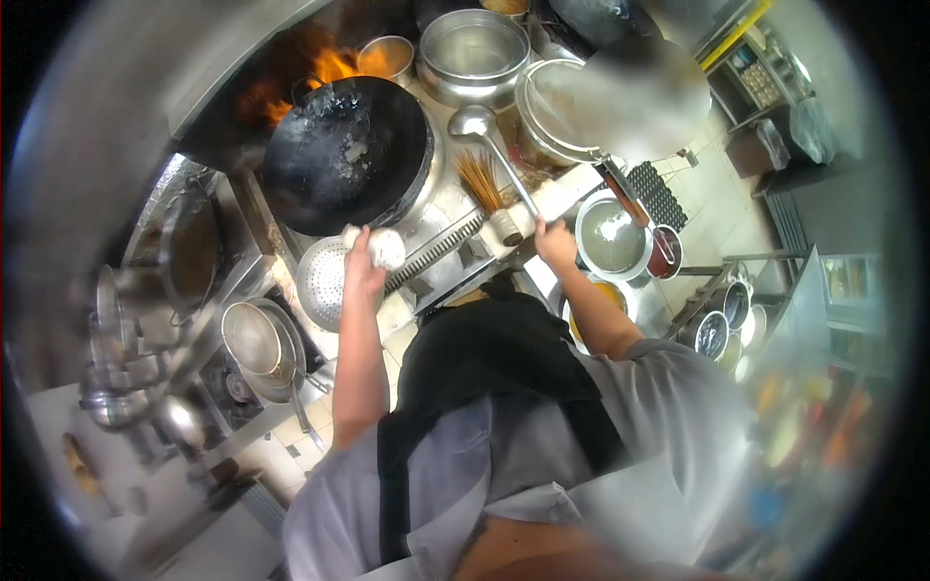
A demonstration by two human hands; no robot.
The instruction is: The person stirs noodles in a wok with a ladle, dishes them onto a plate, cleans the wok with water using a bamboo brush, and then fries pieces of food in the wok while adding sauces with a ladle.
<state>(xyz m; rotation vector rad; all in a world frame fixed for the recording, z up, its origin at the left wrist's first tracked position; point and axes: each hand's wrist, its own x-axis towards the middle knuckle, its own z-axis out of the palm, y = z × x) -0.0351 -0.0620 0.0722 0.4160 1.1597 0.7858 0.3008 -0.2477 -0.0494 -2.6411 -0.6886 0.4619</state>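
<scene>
Nearest you, the matte black apron [494, 339] lies over your soft, creased grey shirt [668, 387]. Your left hand [364, 266] grips a crumpled white cloth [389, 249], bunched softly beside the near rim of the wok. Your right hand [554, 240] is closed around the end of the ladle [502, 158]. Just past that hand sits a round metal bowl [614, 237] of clear liquid; by the cloth is a shallow strainer [322, 283] pierced with small holes. Farther in, a stiff brush [480, 179] of thin brown bristles lies left of the ladle's long, straight handle. The ladle is plain shiny metal, its rounded head pointing away from you. Ahead on the left, the wok [344, 160] is wide, round and black, with pale smears and greyish highlights inside. Behind it, orange flames [329, 68] flare near a silvery pot [475, 58].
</scene>
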